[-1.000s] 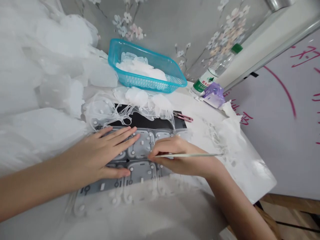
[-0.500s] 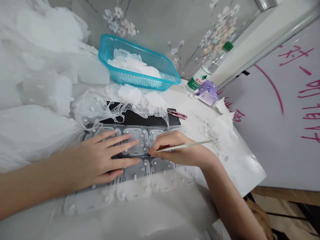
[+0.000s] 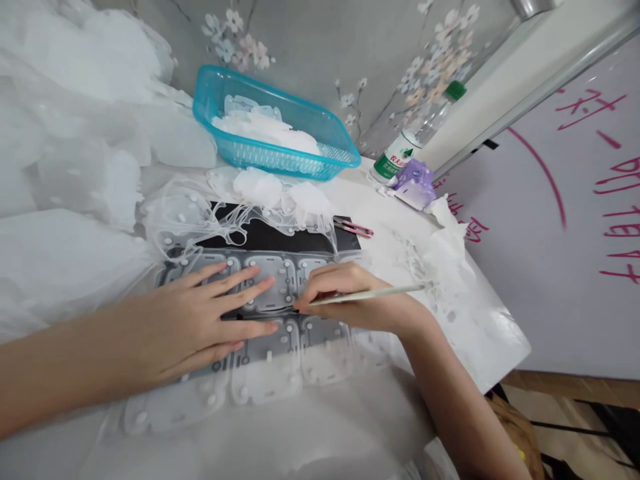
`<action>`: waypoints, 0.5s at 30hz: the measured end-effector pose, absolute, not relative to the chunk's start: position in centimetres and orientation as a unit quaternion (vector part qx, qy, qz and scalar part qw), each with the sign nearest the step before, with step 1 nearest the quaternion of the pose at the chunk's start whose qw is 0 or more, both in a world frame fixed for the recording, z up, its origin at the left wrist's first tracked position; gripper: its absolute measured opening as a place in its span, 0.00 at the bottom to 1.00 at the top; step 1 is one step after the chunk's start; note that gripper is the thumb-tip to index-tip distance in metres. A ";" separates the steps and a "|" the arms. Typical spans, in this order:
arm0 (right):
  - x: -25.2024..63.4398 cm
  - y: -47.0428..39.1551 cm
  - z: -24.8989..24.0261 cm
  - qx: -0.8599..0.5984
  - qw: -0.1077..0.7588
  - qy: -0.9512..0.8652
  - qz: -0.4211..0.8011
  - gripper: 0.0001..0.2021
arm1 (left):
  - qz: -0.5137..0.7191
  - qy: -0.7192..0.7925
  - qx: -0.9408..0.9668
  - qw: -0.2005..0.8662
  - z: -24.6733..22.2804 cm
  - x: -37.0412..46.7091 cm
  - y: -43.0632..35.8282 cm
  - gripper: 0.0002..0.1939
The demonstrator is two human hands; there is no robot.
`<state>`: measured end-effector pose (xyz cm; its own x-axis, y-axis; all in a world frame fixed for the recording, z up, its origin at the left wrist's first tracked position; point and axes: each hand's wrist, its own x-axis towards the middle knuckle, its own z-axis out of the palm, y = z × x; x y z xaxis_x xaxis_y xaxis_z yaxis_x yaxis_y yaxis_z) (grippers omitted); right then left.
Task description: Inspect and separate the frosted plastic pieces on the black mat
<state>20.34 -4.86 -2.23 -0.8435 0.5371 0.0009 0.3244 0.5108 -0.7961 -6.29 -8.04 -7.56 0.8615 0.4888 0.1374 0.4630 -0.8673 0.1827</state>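
Observation:
My left hand lies flat with its fingers spread on a translucent sheet of moulded rounded-square pieces. A thin pale stick-like tool is pinched in my right hand; its working tip is hidden by the fingers. Those fingertips touch the sheet at the lower right corner of one piece, where a thin edge strip looks slightly lifted. Part of the sheet rests over a black mat, and its front rows lie on the pale work surface.
A blue basket holding loose white pieces stands at the back. Stringy offcuts and pink-handled snips lie beyond the sheet. White translucent material is heaped on the left. A water bottle and purple packet stand right, beside a whiteboard.
My right hand has shifted very slightly left along the piece's lower edge, and the stick has turned a little. A thin strip now shows along that edge. My left hand stays nearly still.

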 end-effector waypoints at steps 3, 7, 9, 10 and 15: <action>20.9 -4.8 -1.7 -0.255 0.115 -0.862 0.422 0.05 | 0.101 0.247 0.962 0.057 -7.6 -6.1 -8.3 0.24; 21.2 -4.7 -1.6 -0.271 0.119 -0.857 0.423 0.05 | 0.072 0.274 0.954 0.093 -7.5 -5.9 -8.6 0.26; 21.3 -4.6 -1.8 -0.278 0.121 -0.852 0.428 0.05 | 0.057 0.275 0.955 0.092 -7.3 -5.8 -8.6 0.27; 21.3 -4.6 -2.0 -0.278 0.122 -0.850 0.430 0.05 | 0.046 0.274 0.957 0.089 -7.2 -5.8 -8.6 0.27; 21.0 -4.4 -2.8 -0.267 0.138 -0.844 0.444 0.04 | 0.062 0.281 0.955 0.076 -6.9 -5.9 -8.5 0.25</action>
<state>20.99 -4.43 -2.83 -0.8197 0.5728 -0.0038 0.3272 0.4627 -0.8239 -5.88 -8.50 -6.86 0.8346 0.5457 0.0756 0.5268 -0.8306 0.1805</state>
